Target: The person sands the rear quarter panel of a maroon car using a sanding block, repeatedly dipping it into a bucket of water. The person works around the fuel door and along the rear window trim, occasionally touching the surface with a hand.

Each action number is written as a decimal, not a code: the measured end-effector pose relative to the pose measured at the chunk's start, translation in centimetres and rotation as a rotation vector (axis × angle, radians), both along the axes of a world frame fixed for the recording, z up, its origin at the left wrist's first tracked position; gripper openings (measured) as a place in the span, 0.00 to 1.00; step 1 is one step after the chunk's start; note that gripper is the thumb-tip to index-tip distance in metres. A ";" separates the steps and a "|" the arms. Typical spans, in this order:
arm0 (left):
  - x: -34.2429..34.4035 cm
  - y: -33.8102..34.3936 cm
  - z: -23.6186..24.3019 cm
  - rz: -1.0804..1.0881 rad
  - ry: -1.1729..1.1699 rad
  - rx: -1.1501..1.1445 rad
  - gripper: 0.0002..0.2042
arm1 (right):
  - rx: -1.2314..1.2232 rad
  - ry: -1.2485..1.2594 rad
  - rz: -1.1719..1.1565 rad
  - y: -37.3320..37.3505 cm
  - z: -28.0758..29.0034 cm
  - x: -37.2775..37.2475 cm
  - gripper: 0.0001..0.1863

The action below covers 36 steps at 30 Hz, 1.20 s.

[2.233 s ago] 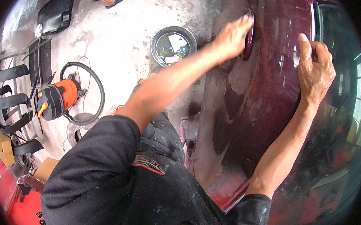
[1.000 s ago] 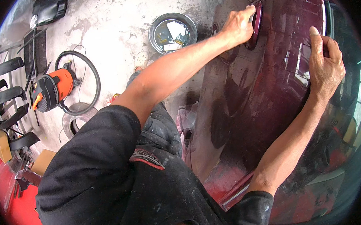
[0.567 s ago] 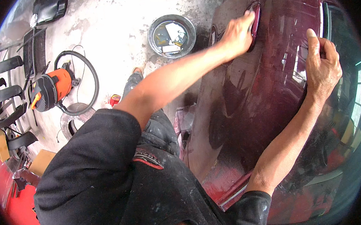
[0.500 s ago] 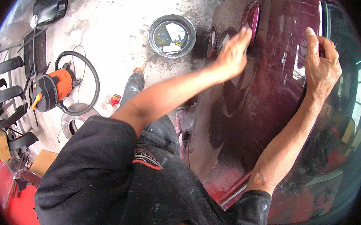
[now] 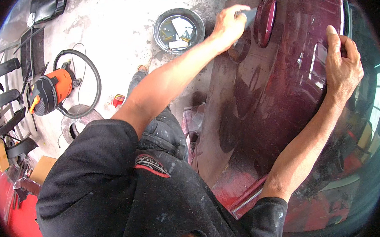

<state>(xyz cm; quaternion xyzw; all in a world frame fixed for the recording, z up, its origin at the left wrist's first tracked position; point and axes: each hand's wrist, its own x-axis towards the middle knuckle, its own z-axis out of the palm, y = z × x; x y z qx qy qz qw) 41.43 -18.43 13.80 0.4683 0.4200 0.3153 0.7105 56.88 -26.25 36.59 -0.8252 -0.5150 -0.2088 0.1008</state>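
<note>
Dark maroon, glossy car door: where is it from the person's side?

It's to the person's right, running from the top of the view down toward the lower edge, with a dark glass car window farther right

And the left hand?

Out over the door, to the left of the oblong maroon door handle. Its grip is clamped on a thin, flat grey sheet, which sticks out from the fingers toward the handle

Does the sheet touch the paint?

I can't tell from this angle; its edge shows just beside the handle

What about the right hand?

It's at the upper edge of the door, beside the window. The thumb is straight and a little apart from the curled fingers, but their undersides are hidden, so I can't tell whether that grip closes on anything

Anything on the floor?

On the pale, stained concrete floor there's a round black basin with liquid and pale flat pieces in it, near the left forearm. Farther left is an orange and black vacuum cleaner with a looped black hose
</note>
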 end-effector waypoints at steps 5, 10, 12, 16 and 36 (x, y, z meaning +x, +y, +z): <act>-0.4 -4.0 1.2 -0.014 -0.011 0.216 0.10 | -0.026 -0.009 -0.014 0.0 -0.4 0.6 0.24; 0.9 -6.7 0.4 0.063 0.032 0.577 0.07 | -0.038 -0.015 -0.040 0.0 -0.2 0.2 0.26; 1.4 -6.6 0.3 0.091 0.018 0.680 0.07 | -0.033 -0.015 -0.038 0.0 -0.2 0.1 0.26; 2.6 -4.7 0.1 0.158 0.070 0.616 0.12 | -0.013 -0.034 -0.007 0.2 -0.4 0.1 0.26; 4.2 -2.2 1.3 0.005 0.062 -0.075 0.06 | -0.097 0.022 0.027 0.0 -0.1 1.0 0.25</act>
